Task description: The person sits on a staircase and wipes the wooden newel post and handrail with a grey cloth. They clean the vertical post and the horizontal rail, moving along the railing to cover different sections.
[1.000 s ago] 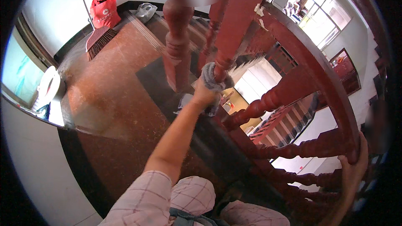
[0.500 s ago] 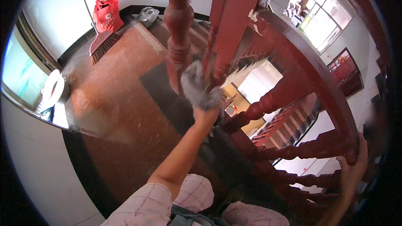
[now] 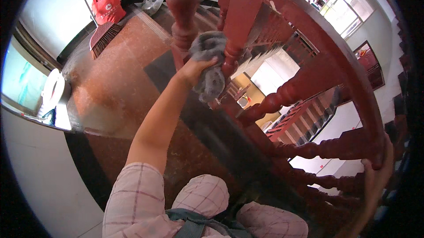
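Observation:
A fluffy grey cloth (image 3: pixel 211 83) is bunched in my left hand (image 3: pixel 196 68), which is closed round it with the arm stretched forward. The cloth touches the lower part of a turned dark-red baluster (image 3: pixel 183 11) and lies close to the square red newel post (image 3: pixel 247 8); its folds hide part of both. At the far right, my right hand (image 3: pixel 377 169) is wrapped round the end of the curved red handrail (image 3: pixel 338 57). Some of its fingers are hidden behind the wood.
A broom (image 3: pixel 104 37) leans by the wall, beside a red bag (image 3: pixel 108 6) and a clear plastic bag (image 3: pixel 152 4). A white bucket (image 3: pixel 57 90) stands at the left. Beyond the balusters, a stairwell drops to lower stairs (image 3: pixel 304 123). My knees are bent close below.
My left hand and the cloth have moved up and slightly left along the baluster, and the cloth has spread out. My right hand stays on the handrail. The view has shifted slightly.

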A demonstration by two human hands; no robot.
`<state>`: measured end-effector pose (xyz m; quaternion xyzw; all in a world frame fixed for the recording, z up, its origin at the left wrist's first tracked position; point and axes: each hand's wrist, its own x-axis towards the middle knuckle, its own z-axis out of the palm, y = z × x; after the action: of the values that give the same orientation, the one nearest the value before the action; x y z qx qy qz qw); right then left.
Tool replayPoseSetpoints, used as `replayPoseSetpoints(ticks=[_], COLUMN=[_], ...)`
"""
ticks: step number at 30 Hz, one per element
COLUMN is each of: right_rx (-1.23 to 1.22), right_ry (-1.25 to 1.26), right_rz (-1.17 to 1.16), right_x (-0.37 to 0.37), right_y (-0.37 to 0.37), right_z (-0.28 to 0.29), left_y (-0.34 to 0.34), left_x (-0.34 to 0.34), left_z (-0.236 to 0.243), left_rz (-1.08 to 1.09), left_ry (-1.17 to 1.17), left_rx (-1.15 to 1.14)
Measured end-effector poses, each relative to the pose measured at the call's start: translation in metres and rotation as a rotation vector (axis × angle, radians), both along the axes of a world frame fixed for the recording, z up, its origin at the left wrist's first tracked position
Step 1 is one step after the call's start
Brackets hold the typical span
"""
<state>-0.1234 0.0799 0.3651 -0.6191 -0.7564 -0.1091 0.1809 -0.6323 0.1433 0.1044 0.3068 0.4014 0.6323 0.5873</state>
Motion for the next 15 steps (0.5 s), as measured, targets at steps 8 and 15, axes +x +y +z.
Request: replayPoseSetpoints(ticks=[8, 15], right_rx=[-0.022, -0.112], right_ry=[0.019, 0.086], right_rz=[0.019, 0.156], right_x=[0.01, 0.022], right_y=[-0.001, -0.001], right_z=[0.002, 0.006], left_y=[-0.051, 0.031], left_x=[0.02, 0.027], left_z=[-0.088, -0.124], left_rz=[0.375, 0.041], left_ry=[-0.617, -0.246], left_rx=[0.003, -0.062])
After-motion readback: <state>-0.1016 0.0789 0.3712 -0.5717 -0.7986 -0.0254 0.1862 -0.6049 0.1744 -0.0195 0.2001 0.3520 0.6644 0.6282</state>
